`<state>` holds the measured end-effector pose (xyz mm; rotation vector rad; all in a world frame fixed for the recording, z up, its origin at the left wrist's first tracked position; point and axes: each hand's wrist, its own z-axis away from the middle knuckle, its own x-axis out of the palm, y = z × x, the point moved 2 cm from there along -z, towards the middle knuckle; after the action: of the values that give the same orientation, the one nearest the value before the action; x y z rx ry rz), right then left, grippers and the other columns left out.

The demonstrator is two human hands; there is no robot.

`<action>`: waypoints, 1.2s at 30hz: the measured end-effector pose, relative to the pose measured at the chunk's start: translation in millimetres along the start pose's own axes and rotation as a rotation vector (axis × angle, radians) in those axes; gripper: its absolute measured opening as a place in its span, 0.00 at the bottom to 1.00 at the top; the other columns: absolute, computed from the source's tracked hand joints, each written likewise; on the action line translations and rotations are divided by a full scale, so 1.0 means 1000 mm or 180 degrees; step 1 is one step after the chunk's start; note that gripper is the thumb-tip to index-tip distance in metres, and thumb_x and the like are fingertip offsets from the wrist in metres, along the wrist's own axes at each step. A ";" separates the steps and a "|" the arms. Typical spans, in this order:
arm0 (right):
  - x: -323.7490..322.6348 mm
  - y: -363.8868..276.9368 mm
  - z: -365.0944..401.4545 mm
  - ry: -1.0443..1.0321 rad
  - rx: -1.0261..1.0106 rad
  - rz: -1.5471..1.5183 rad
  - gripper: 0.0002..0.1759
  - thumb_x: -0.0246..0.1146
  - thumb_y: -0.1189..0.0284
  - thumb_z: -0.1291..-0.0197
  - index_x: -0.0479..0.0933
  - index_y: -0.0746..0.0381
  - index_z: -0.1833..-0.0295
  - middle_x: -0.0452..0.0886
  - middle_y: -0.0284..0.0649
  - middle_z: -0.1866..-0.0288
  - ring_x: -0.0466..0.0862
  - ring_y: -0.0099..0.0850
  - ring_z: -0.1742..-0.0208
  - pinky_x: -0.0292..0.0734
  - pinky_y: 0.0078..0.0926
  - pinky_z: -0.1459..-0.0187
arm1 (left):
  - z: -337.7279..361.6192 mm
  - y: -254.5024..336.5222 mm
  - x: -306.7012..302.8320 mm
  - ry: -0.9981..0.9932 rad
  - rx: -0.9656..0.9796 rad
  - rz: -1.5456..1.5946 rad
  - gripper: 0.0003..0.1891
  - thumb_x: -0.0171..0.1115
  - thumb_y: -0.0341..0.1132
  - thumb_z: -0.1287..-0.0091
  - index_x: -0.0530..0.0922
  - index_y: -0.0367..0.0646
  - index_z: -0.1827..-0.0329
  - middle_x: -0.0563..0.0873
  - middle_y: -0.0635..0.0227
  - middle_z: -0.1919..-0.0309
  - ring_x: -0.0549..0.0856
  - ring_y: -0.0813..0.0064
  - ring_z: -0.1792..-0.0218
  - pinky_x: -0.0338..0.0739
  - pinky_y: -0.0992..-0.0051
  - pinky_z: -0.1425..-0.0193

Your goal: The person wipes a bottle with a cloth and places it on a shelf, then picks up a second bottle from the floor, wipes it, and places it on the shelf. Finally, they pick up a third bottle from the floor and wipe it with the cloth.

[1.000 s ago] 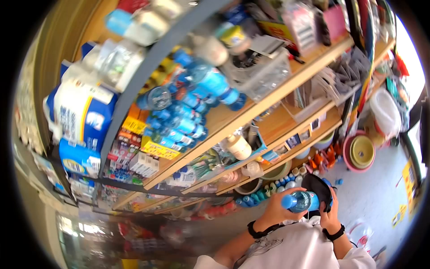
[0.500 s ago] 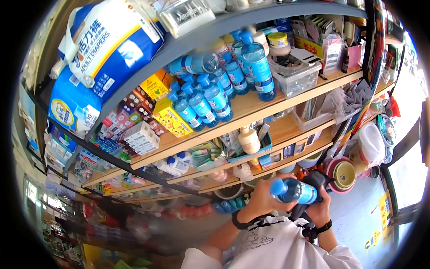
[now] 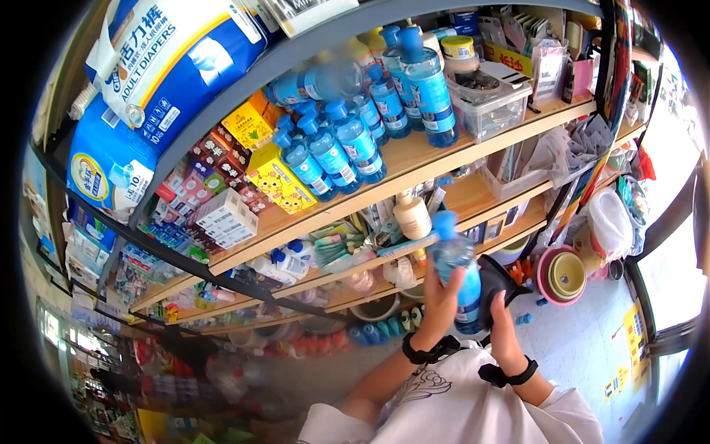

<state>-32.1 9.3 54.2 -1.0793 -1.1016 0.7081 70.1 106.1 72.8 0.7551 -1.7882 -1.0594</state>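
My left hand (image 3: 438,309) is wrapped round the middle of a blue bottle (image 3: 467,297), which stands nearly upright, its blue cap tilted slightly left. Close by on the right, my right hand (image 3: 506,339) holds a black, flared item (image 3: 500,284) beside the bottle. Its exact kind cannot be made out, and part of it is hidden behind the bottle and my fingers. Similar blue bottles (image 3: 360,152) are grouped on the wooden shelf ahead, with one lying on its side on top.
A clear plastic box (image 3: 484,111) and yellow cartons (image 3: 279,177) share the upper shelf (image 3: 414,174). Large diaper packs (image 3: 174,74) hang over its left. A pump bottle (image 3: 411,216) stands lower. Nested basins (image 3: 563,275) sit on the floor at right.
The bottle has gone from lying tilted toward me to nearly upright, and has risen with my left hand. The black item now sits to the bottle's right, by my right hand.
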 end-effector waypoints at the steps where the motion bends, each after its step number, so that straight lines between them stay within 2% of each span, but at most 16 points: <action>1: 0.002 0.011 0.002 -0.0092 -0.0054 0.0296 0.39 0.37 0.46 0.20 0.61 0.70 0.24 0.66 0.44 0.24 0.63 0.34 0.23 0.53 0.32 0.24 | 0.001 0.001 0.001 -0.0133 0.0092 -0.0722 0.24 0.60 0.40 0.24 0.68 0.37 0.32 0.80 0.63 0.43 0.82 0.71 0.47 0.76 0.71 0.39; 5: 0.004 0.006 -0.004 -0.0099 -0.0299 0.0094 0.45 0.35 0.40 0.23 0.58 0.70 0.23 0.64 0.45 0.22 0.61 0.35 0.22 0.51 0.33 0.23 | 0.013 -0.011 0.008 -0.0281 -0.0176 -0.0730 0.30 0.68 0.34 0.30 0.68 0.35 0.29 0.81 0.64 0.43 0.80 0.75 0.45 0.72 0.75 0.37; 7: -0.001 0.009 -0.008 -0.0039 -0.0578 0.0182 0.46 0.39 0.38 0.24 0.56 0.69 0.22 0.64 0.44 0.23 0.63 0.35 0.23 0.53 0.33 0.24 | 0.025 -0.025 0.010 -0.0234 -0.0238 -0.0573 0.32 0.64 0.42 0.27 0.65 0.35 0.26 0.76 0.58 0.35 0.76 0.68 0.36 0.67 0.69 0.30; 10: 0.003 0.004 -0.018 0.0327 -0.0827 -0.0154 0.41 0.40 0.42 0.22 0.59 0.67 0.23 0.67 0.43 0.25 0.66 0.34 0.26 0.56 0.33 0.25 | 0.023 -0.018 0.014 -0.0429 0.0939 -0.1192 0.38 0.49 0.58 0.23 0.60 0.36 0.21 0.61 0.52 0.22 0.58 0.53 0.21 0.47 0.58 0.19; 15: 0.013 0.000 -0.018 0.0297 -0.0266 -0.1037 0.39 0.37 0.44 0.21 0.57 0.66 0.22 0.64 0.42 0.23 0.65 0.31 0.25 0.55 0.33 0.24 | 0.015 -0.007 0.014 -0.0489 0.1150 -0.1807 0.36 0.49 0.56 0.22 0.60 0.36 0.21 0.61 0.51 0.22 0.57 0.55 0.20 0.48 0.59 0.19; 17: 0.017 0.007 -0.014 0.0428 -0.0682 -0.0378 0.43 0.38 0.41 0.22 0.53 0.66 0.20 0.62 0.43 0.21 0.62 0.33 0.23 0.52 0.33 0.23 | 0.018 -0.033 0.000 -0.0272 -0.0117 -0.0830 0.33 0.47 0.51 0.19 0.59 0.35 0.21 0.64 0.52 0.23 0.60 0.58 0.22 0.50 0.65 0.20; 18: 0.010 0.019 -0.005 0.0229 -0.0647 -0.0397 0.41 0.36 0.44 0.21 0.49 0.65 0.18 0.58 0.38 0.19 0.58 0.30 0.21 0.48 0.31 0.21 | 0.014 -0.045 -0.009 -0.0039 -0.0501 -0.0647 0.29 0.45 0.51 0.19 0.65 0.35 0.27 0.76 0.62 0.35 0.75 0.67 0.35 0.65 0.69 0.27; 21: 0.028 -0.008 -0.009 -0.0202 -0.0997 0.0131 0.52 0.38 0.35 0.27 0.45 0.68 0.18 0.54 0.47 0.18 0.57 0.36 0.20 0.47 0.35 0.21 | 0.005 -0.054 -0.025 -0.0151 -0.1540 0.0388 0.28 0.54 0.49 0.22 0.67 0.36 0.29 0.77 0.62 0.37 0.78 0.69 0.39 0.70 0.71 0.32; 22: 0.024 -0.004 -0.009 -0.0216 -0.0674 -0.0179 0.41 0.38 0.46 0.20 0.41 0.62 0.16 0.52 0.41 0.17 0.55 0.32 0.19 0.44 0.31 0.20 | 0.002 -0.052 -0.022 -0.0361 -0.0743 -0.1284 0.29 0.62 0.44 0.26 0.66 0.38 0.28 0.78 0.63 0.38 0.80 0.71 0.41 0.74 0.72 0.35; 25: 0.022 -0.023 -0.005 -0.0565 -0.0459 0.0052 0.42 0.53 0.53 0.26 0.49 0.69 0.19 0.52 0.52 0.19 0.56 0.41 0.19 0.46 0.36 0.21 | 0.017 -0.055 -0.021 0.0021 -0.0864 -0.0183 0.32 0.67 0.38 0.31 0.65 0.41 0.27 0.78 0.63 0.37 0.79 0.73 0.40 0.74 0.72 0.33; 26: 0.010 -0.016 -0.004 -0.0474 -0.0677 0.1198 0.39 0.61 0.69 0.34 0.56 0.67 0.21 0.56 0.54 0.22 0.58 0.48 0.21 0.48 0.39 0.22 | 0.019 -0.054 -0.022 -0.0214 -0.0665 -0.0531 0.30 0.61 0.46 0.25 0.64 0.42 0.26 0.77 0.63 0.36 0.79 0.72 0.38 0.74 0.70 0.32; 27: 0.010 -0.015 -0.003 -0.0475 -0.0659 0.1197 0.39 0.61 0.69 0.34 0.56 0.67 0.21 0.56 0.54 0.22 0.58 0.48 0.21 0.48 0.39 0.22 | 0.022 -0.053 -0.022 -0.0204 -0.0681 -0.0530 0.30 0.61 0.46 0.25 0.64 0.42 0.26 0.77 0.63 0.36 0.79 0.72 0.38 0.74 0.70 0.32; 29: 0.012 -0.021 -0.002 -0.0108 -0.1307 0.2021 0.39 0.65 0.76 0.40 0.60 0.65 0.23 0.60 0.56 0.25 0.60 0.53 0.23 0.50 0.42 0.23 | 0.014 -0.017 0.001 -0.0423 -0.2075 0.1016 0.31 0.40 0.58 0.18 0.64 0.40 0.27 0.71 0.63 0.32 0.74 0.73 0.34 0.71 0.71 0.30; 33: 0.015 -0.031 -0.010 0.0670 -0.1119 0.1004 0.51 0.65 0.77 0.46 0.48 0.59 0.18 0.63 0.46 0.26 0.65 0.38 0.27 0.57 0.34 0.26 | 0.014 -0.008 0.012 -0.1122 -0.1177 0.0785 0.40 0.35 0.63 0.20 0.52 0.40 0.18 0.60 0.62 0.21 0.62 0.70 0.23 0.54 0.70 0.20; 34: 0.008 -0.031 -0.016 0.0613 -0.1066 0.0943 0.54 0.67 0.76 0.48 0.46 0.59 0.17 0.64 0.44 0.27 0.67 0.35 0.29 0.59 0.33 0.27 | 0.014 -0.005 0.014 -0.1387 -0.0972 0.0565 0.41 0.33 0.63 0.20 0.45 0.42 0.16 0.52 0.62 0.18 0.52 0.68 0.19 0.42 0.69 0.17; 36: 0.002 -0.038 -0.021 0.0652 -0.1087 0.0975 0.55 0.68 0.76 0.50 0.46 0.60 0.18 0.64 0.45 0.28 0.68 0.35 0.29 0.61 0.33 0.28 | 0.014 -0.011 0.015 -0.1391 -0.0831 0.0351 0.41 0.32 0.62 0.20 0.44 0.41 0.16 0.49 0.62 0.17 0.49 0.67 0.18 0.40 0.68 0.17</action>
<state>-13.5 -9.5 88.6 -1.6003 -0.9076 0.6426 51.8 94.0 65.1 0.2735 -1.9695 -1.4277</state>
